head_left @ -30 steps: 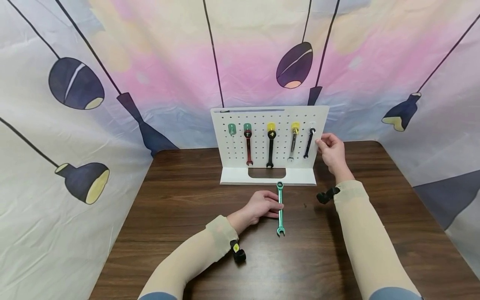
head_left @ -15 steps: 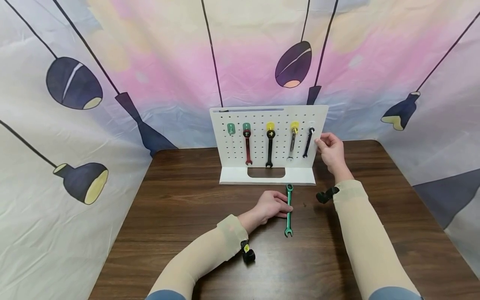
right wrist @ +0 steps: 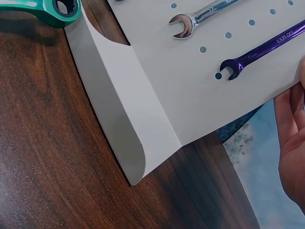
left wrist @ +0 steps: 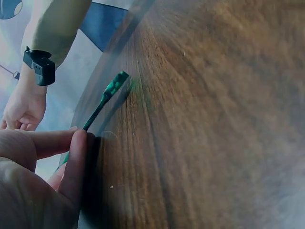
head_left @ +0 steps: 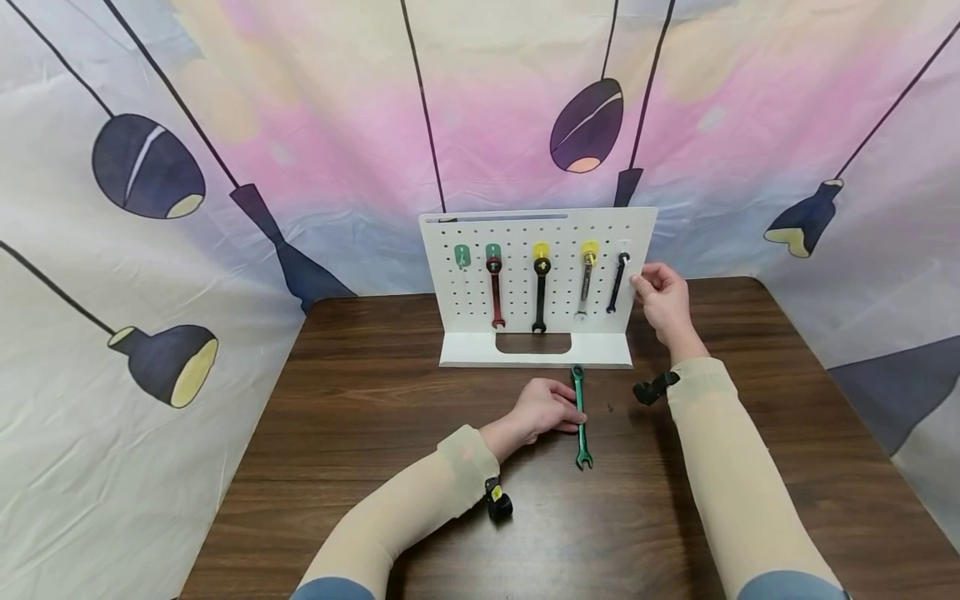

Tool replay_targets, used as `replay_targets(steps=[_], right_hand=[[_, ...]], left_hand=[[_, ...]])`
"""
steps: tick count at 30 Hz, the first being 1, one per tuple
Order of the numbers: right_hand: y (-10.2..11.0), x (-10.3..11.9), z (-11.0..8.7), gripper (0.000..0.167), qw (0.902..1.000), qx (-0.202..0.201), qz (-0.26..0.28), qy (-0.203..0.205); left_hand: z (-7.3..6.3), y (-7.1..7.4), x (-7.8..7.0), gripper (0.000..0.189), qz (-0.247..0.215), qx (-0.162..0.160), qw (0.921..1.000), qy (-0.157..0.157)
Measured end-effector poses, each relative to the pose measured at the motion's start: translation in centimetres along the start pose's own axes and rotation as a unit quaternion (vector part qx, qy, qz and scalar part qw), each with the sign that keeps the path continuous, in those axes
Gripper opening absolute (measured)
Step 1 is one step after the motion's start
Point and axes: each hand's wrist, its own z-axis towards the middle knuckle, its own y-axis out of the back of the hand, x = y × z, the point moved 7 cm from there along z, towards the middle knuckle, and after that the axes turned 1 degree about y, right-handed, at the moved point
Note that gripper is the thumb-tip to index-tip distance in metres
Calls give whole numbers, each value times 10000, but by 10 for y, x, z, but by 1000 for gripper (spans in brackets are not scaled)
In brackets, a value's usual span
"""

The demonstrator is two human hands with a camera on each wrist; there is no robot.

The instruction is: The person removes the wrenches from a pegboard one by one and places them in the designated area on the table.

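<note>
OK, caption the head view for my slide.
Left hand pinches a green wrench; right hand holds a white pegboard by its edge.

Five wrenches are in view: four hang on one white pegboard (head_left: 465,350), namely a red wrench (head_left: 497,300), a black wrench (head_left: 541,296), a silver wrench (head_left: 586,287) and a purple wrench (head_left: 617,285) from left to right, plus one green wrench (head_left: 582,440) on the near side. The board carries five hooks: two green hooks (head_left: 462,256) at left, two yellow hooks (head_left: 541,249), and one pale hook (head_left: 624,247) at right. There are two hands, a left hand (head_left: 542,410) and a right hand (head_left: 666,302), two black wrist devices (head_left: 497,502), one table (head_left: 337,408), and six printed lamps (head_left: 148,167) on the far side.
</note>
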Motion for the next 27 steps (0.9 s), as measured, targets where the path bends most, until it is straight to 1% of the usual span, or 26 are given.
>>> replay_targets(steps=[5,9,17,23,27], right_hand=[[-1,-1,-1,17,10000,33,1,-53],[0,-1,0,17,10000,28,11,-65],[1,1,1,15,10000,-2,17,30],[1,0,1,16,10000,-29,39,49],[1,0,1,15,10000,10,61,35]], left_hand=[[3,1,1,25,304,-142,9994,75],[2,1,1,25,323,-180,9992,125],[2,-2,-1,25,491,-138,9985,182],[1,-3,-2,26,585,-202,9980,145],[0,-4,-2,25,554,-258,9981,101]])
